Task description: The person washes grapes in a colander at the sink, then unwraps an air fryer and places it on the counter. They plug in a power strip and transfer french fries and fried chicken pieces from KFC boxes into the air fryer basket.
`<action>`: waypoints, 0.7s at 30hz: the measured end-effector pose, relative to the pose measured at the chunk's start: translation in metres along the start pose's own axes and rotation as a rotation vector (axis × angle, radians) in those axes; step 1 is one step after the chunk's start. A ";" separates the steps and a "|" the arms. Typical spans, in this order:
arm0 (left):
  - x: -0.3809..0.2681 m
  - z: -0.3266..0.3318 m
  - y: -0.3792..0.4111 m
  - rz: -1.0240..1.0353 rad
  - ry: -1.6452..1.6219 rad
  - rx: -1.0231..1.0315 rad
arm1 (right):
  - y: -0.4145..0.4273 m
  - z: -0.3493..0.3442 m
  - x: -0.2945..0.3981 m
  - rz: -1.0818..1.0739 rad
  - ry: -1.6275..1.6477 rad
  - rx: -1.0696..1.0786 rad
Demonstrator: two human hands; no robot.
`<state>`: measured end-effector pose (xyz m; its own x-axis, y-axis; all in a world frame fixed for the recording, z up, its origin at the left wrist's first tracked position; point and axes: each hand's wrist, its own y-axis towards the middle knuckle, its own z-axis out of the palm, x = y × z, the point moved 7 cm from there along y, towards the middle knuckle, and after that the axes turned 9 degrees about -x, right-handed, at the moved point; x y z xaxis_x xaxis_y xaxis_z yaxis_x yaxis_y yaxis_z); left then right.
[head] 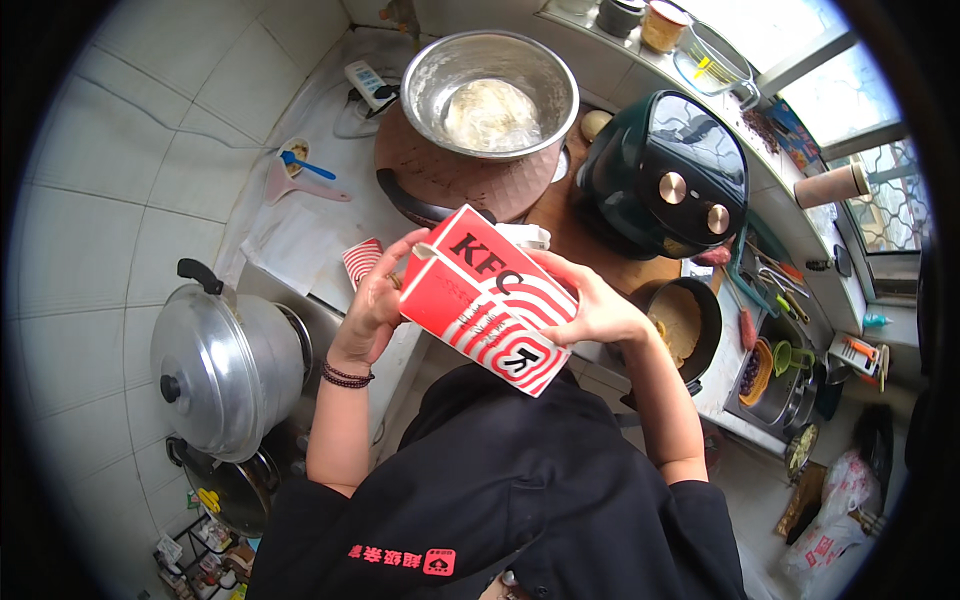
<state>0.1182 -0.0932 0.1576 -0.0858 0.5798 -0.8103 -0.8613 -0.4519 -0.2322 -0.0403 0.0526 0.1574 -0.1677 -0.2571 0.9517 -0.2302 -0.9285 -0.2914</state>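
Between my two hands I hold a red and white printed cardboard food box (487, 304), tilted in front of my body. My left hand (380, 304) supports its left end, and a dark bead bracelet circles that wrist. The fingers and thumb of my right hand (596, 300) grip the box's right side. Its printed front bears large lettering. Just left of the box, a smaller piece with red and white stripes (362, 260) shows behind my left fingers. Beyond the box, a steel mixing bowl (420, 97) with a pale dough mass (491, 112) rests on a pink round lid-like appliance (465, 180).
A dark green air fryer (645, 172) stands at the right, behind a black round pan (709, 330) holding a flat crust. A large aluminium pot (217, 367) is at the left. Utensils and a sink (757, 405) lie far right. A power strip (367, 82) lies near the wall.
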 end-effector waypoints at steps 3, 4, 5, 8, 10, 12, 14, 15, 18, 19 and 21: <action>0.009 0.022 0.005 -0.087 0.209 -0.074 | -0.016 -0.014 -0.003 0.000 -0.019 -0.032; 0.011 0.029 0.006 -0.106 0.127 -0.088 | -0.023 -0.018 -0.006 0.010 -0.001 -0.061; 0.013 0.035 0.006 -0.118 0.123 -0.090 | -0.030 -0.021 -0.008 0.019 0.018 -0.091; 0.020 0.047 0.007 -0.089 0.095 -0.090 | -0.050 -0.026 -0.009 0.033 0.005 -0.139; 0.023 0.056 0.009 -0.047 0.054 -0.087 | -0.063 -0.028 -0.010 0.064 0.023 -0.180; 0.029 0.062 0.013 -0.069 0.034 -0.062 | -0.075 -0.031 -0.016 0.088 0.030 -0.222; 0.041 0.069 0.018 -0.153 0.042 -0.038 | -0.086 -0.034 -0.022 0.074 0.056 -0.264; 0.047 0.074 0.021 -0.194 0.048 -0.021 | -0.092 -0.035 -0.028 0.021 0.045 -0.298; 0.065 0.087 0.030 -0.258 0.073 0.029 | -0.117 -0.039 -0.042 0.045 0.056 -0.411; 0.071 0.090 0.034 -0.281 0.068 0.041 | -0.126 -0.041 -0.042 0.050 -0.019 -0.444; 0.083 0.102 0.043 -0.309 0.085 0.098 | -0.145 -0.047 -0.047 0.063 -0.039 -0.523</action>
<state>0.0230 0.0045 0.1355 0.2256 0.6185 -0.7527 -0.8846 -0.1937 -0.4243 -0.0440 0.2114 0.1504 -0.1632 -0.3268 0.9309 -0.6701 -0.6559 -0.3477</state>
